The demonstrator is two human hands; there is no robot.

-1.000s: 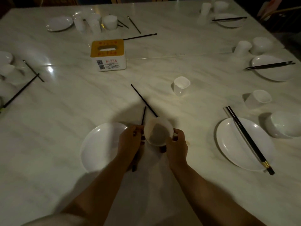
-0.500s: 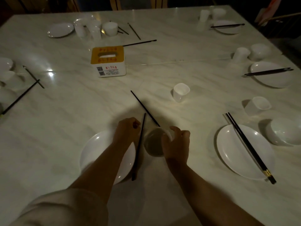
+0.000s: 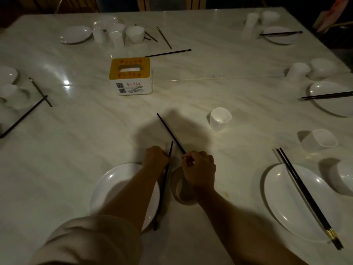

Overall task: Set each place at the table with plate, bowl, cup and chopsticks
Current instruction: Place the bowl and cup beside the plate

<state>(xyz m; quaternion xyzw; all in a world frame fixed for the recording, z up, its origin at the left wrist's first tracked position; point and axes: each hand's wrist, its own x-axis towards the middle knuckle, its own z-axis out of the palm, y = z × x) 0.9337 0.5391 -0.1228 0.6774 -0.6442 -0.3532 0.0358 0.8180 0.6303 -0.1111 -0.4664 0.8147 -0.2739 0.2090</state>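
At the near place a white plate (image 3: 114,186) lies under my left forearm. A white bowl (image 3: 180,190) stands on the marble table right of it, partly hidden by my right wrist. My left hand (image 3: 155,158) pinches one black chopstick (image 3: 162,192) that runs along the plate's right edge. My right hand (image 3: 199,169) grips the near end of a second black chopstick (image 3: 170,131) slanting away to the upper left. A white cup (image 3: 219,119) stands alone farther out to the right.
A yellow-topped tissue box (image 3: 130,76) sits mid-table. To the right is a place with plate (image 3: 282,199), chopsticks (image 3: 305,194), a tipped cup (image 3: 320,140) and bowl (image 3: 343,177). More plates, cups and loose chopsticks lie at the left edge, far left and far right.
Both hands let go of the bowl, which now rests on the table beside the plate. The left hand took one chopstick, the right hand the other.
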